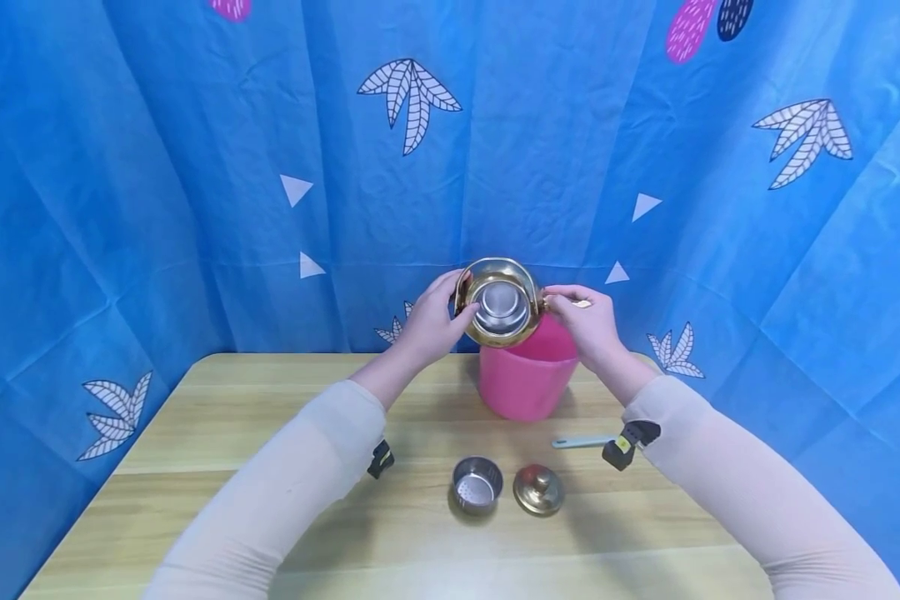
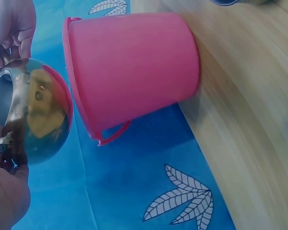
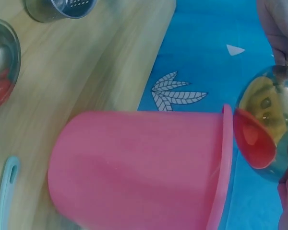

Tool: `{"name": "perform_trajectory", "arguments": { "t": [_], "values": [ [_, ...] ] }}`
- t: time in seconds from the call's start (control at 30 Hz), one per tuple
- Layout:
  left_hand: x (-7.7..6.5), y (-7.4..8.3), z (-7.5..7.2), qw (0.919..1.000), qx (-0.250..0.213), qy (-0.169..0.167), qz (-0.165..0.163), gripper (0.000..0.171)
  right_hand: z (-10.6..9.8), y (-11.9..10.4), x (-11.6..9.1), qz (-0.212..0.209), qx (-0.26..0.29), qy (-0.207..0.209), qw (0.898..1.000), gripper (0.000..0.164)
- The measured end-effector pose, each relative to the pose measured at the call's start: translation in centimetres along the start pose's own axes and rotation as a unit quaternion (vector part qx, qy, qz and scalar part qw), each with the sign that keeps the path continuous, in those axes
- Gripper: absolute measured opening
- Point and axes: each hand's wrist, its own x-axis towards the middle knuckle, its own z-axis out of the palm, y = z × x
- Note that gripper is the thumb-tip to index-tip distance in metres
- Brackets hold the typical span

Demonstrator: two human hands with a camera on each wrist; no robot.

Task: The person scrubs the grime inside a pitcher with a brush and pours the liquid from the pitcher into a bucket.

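A shiny gold-coloured metal teapot (image 1: pixel 498 337) hangs just above the rim of a pink bucket (image 1: pixel 525 387), its round open mouth turned toward me and its arched handle up. My left hand (image 1: pixel 437 321) grips the pot's left side, thumb at the mouth's edge. On the other side, my right hand (image 1: pixel 588 325) pinches a part that sticks out from the pot. Both wrist views show the pot's rounded body (image 2: pixel 43 115) beside the bucket's rim, with the bucket mirrored in the metal.
Nearer me on the wooden table (image 1: pixel 270 408) stand a small metal strainer cup (image 1: pixel 477 487) with a perforated bottom and a knobbed metal lid (image 1: pixel 538 492). A light blue handle (image 1: pixel 581 442) lies right of the bucket, partly behind my right wrist. Blue patterned curtain (image 1: pixel 390 208) surrounds the table.
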Motion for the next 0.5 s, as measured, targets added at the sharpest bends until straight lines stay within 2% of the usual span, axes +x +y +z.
{"name": "perform_trajectory", "arguments": {
  "t": [0.17, 0.4, 0.5],
  "values": [
    [0.2, -0.1, 0.5, 1.0, 0.003, 0.002, 0.006, 0.051, -0.3, 0.5, 0.1, -0.013, -0.004, 0.009, 1.0, 0.029],
    [0.8, -0.2, 1.1, 0.9998, 0.001, 0.011, 0.016, 0.052, -0.7, 0.8, 0.4, -0.07, -0.02, 0.022, 0.997, 0.029],
    [1.0, -0.3, 1.4, 0.9998, 0.001, 0.016, 0.015, 0.054, -0.9, 0.9, 0.3, -0.082, -0.029, 0.024, 0.996, 0.029]
  ]
}}
